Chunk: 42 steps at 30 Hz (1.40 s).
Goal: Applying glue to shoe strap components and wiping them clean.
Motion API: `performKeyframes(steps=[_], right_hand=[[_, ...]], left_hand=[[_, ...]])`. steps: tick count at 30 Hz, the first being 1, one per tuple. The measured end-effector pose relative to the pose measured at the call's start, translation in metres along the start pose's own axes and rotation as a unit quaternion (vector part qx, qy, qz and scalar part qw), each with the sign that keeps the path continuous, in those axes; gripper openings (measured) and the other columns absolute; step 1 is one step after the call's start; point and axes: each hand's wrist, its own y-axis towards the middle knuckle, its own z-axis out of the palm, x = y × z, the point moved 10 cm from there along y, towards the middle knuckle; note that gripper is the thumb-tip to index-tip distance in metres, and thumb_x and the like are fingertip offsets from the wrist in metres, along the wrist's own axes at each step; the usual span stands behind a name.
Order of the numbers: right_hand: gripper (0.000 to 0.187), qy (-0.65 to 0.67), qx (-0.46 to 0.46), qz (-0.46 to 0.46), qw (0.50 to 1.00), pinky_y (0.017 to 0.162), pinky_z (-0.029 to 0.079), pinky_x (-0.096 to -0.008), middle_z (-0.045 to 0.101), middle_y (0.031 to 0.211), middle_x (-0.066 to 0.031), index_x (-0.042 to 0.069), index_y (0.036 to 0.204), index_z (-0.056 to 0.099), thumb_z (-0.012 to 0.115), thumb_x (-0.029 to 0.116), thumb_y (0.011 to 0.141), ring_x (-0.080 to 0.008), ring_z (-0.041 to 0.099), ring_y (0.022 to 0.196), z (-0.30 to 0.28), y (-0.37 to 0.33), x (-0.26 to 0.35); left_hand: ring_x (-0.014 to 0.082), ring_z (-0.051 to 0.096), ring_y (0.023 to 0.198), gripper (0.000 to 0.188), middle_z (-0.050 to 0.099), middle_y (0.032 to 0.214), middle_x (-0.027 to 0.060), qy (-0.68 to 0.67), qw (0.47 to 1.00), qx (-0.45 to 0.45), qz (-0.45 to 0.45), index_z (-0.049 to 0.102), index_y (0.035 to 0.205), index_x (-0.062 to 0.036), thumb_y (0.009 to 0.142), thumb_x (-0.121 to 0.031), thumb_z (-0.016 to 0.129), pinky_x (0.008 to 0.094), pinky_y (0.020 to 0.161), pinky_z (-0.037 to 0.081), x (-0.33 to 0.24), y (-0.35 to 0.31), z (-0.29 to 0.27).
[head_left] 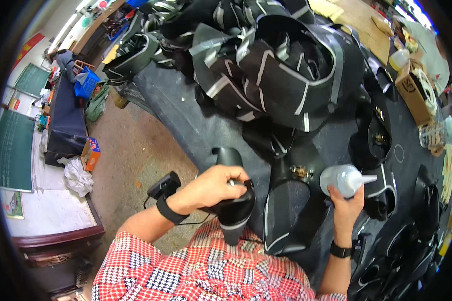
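Note:
My left hand (211, 186) is closed on a curved black leather-like piece (234, 214) with a pale edge strip, close to my body. A small whitish thing shows by the fingertips; its kind I cannot make out. In my right hand (347, 206) is a translucent squeeze bottle (339, 178), its pointed nozzle toward the right. Between the hands lies a flat black piece (286, 210) with pale edging, and a brass-coloured metal fitting (301, 171) sits at its far end.
A large heap of black pieces (296, 75) with pale strips covers the far part of the dark table (171, 100). More black pieces (402, 251) lie at the right. A cardboard box (414, 93) and a clear jar (435, 134) stand at the far right.

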Motion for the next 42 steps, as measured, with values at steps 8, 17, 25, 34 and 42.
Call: performKeyframes(steps=[8, 17, 25, 34, 42], right_hand=[[0.048, 0.010, -0.032, -0.009, 0.999, 0.080, 0.046, -0.0259, 0.060, 0.098, -0.0044, -0.001, 0.112, 0.052, 0.073, 0.000, 0.069, -0.0120, 0.055, 0.089, 0.004, 0.008, -0.007], [0.060, -0.166, 0.011, -0.093, 0.982, 0.081, 0.047, -0.0293, 0.064, 0.101, -0.0103, 0.004, 0.113, 0.056, 0.072, -0.003, 0.056, -0.0197, 0.062, 0.090, 0.024, -0.009, 0.038], [0.055, -0.269, 0.033, -0.114, 0.956, 0.079, 0.049, -0.0327, 0.063, 0.101, -0.0140, 0.003, 0.108, 0.058, 0.076, 0.002, 0.056, -0.0289, 0.063, 0.091, 0.029, -0.002, 0.061], [0.054, -0.401, 0.021, -0.143, 0.905, 0.077, 0.050, -0.0344, 0.062, 0.104, -0.0139, 0.006, 0.108, 0.058, 0.074, 0.000, 0.056, -0.0300, 0.062, 0.091, 0.011, -0.016, 0.082], [0.056, -0.485, -0.009, -0.128, 0.865, 0.075, 0.051, -0.0342, 0.061, 0.108, -0.0123, 0.009, 0.111, 0.057, 0.072, 0.001, 0.058, -0.0301, 0.062, 0.092, -0.017, -0.021, 0.075]], left_hand=[[0.0255, 0.058, 0.096, 0.016, 0.052, 0.122, 0.0129, 0.205, 0.939, -0.044, 0.274, 0.059, 0.085, 0.0007, 0.070, -0.006, 0.060, 0.0311, 0.078, 0.046, -0.070, 0.037, -0.013], [0.0327, 0.059, 0.083, 0.015, 0.052, 0.118, 0.0145, 0.367, 0.883, 0.044, 0.291, 0.058, 0.081, 0.0034, 0.069, -0.004, 0.058, 0.0370, 0.072, 0.048, -0.063, 0.062, 0.006], [0.0020, 0.048, 0.074, 0.013, 0.053, 0.083, -0.0064, -0.187, 0.944, 0.216, 0.162, 0.055, 0.081, -0.0076, 0.075, -0.007, 0.066, 0.0183, 0.067, 0.040, -0.053, 0.058, 0.017], [0.0043, 0.056, 0.074, 0.009, 0.061, 0.083, -0.0018, -0.397, 0.887, 0.235, 0.020, 0.057, 0.088, -0.0048, 0.080, -0.007, 0.062, 0.0188, 0.069, 0.046, -0.037, 0.049, 0.044], [0.0022, 0.052, 0.073, 0.012, 0.059, 0.082, -0.0031, -0.217, 0.961, 0.170, -0.021, 0.058, 0.094, -0.0030, 0.083, -0.007, 0.060, 0.0174, 0.068, 0.043, -0.036, 0.051, 0.083]])
